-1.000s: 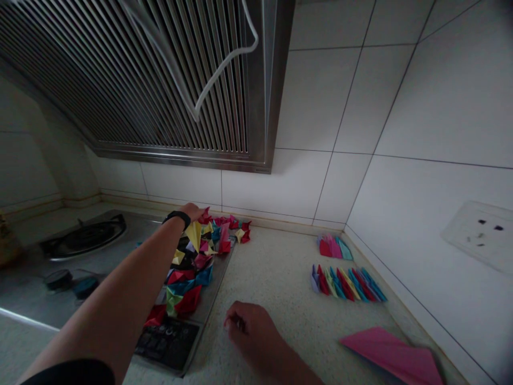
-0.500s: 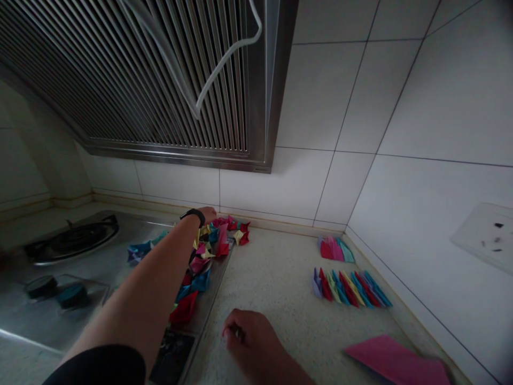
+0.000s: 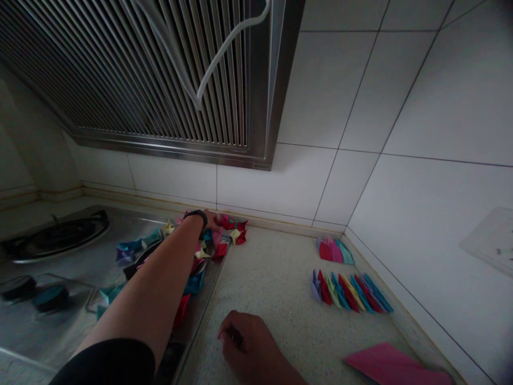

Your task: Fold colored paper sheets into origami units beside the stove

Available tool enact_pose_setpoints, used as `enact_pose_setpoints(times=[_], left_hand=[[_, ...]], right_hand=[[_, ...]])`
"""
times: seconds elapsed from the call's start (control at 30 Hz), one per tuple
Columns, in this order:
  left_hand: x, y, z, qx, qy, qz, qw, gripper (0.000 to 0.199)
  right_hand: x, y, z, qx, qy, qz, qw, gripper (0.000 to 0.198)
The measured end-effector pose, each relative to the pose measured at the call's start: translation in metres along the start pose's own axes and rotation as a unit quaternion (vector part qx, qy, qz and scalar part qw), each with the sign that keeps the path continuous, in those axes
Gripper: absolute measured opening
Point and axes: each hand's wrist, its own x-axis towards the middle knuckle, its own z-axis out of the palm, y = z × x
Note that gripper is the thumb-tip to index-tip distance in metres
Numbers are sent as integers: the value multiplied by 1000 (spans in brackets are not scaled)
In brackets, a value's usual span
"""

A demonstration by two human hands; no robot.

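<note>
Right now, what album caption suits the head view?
Left hand among colorful folded papers on and beside the stove; right hand loosely curled.

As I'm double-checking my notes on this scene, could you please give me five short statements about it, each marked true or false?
1. The left hand is among the folded papers by the hob's back right corner. True.
2. The black band is on the right wrist. False: it is on the left wrist.
3. The right hand is curled, in front of the left hand and nearer the camera. True.
4. The large pink paper is on the hob. False: it lies on the counter, at the lower right.
5. The hood is below the hob. False: it is above it.
</note>
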Motion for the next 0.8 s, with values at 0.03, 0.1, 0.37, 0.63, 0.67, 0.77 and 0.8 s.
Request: enact_pose_setpoints(times=[0.03, 0.1, 0.37, 0.63, 0.67, 0.77, 0.8], left_hand=[[0, -4, -1, 11, -1, -10, 1000, 46], [-1, -10, -2, 30, 0, -26, 999, 47], [-13, -27, -7, 4, 53, -32, 998, 41], [-23, -21, -19, -90, 76, 3, 993, 49], [-24, -20, -20, -97, 78, 8, 992, 50], [-27, -14, -25, -109, 89, 21, 990, 51], [-29, -11, -27, -110, 96, 27, 989, 50]], right_hand=[[0, 0, 0, 2, 0, -2, 1000, 19], [0, -1, 0, 10, 3, -6, 1000, 19], [-1, -1, 1, 29, 2, 9, 1000, 19], [-1, 0, 1, 30, 3, 5, 1000, 19], [-1, 0, 1, 29, 5, 1, 1000, 19], [-1, 1, 1, 31, 12, -3, 999, 19], [-1, 1, 1, 33, 12, -2, 999, 20]])
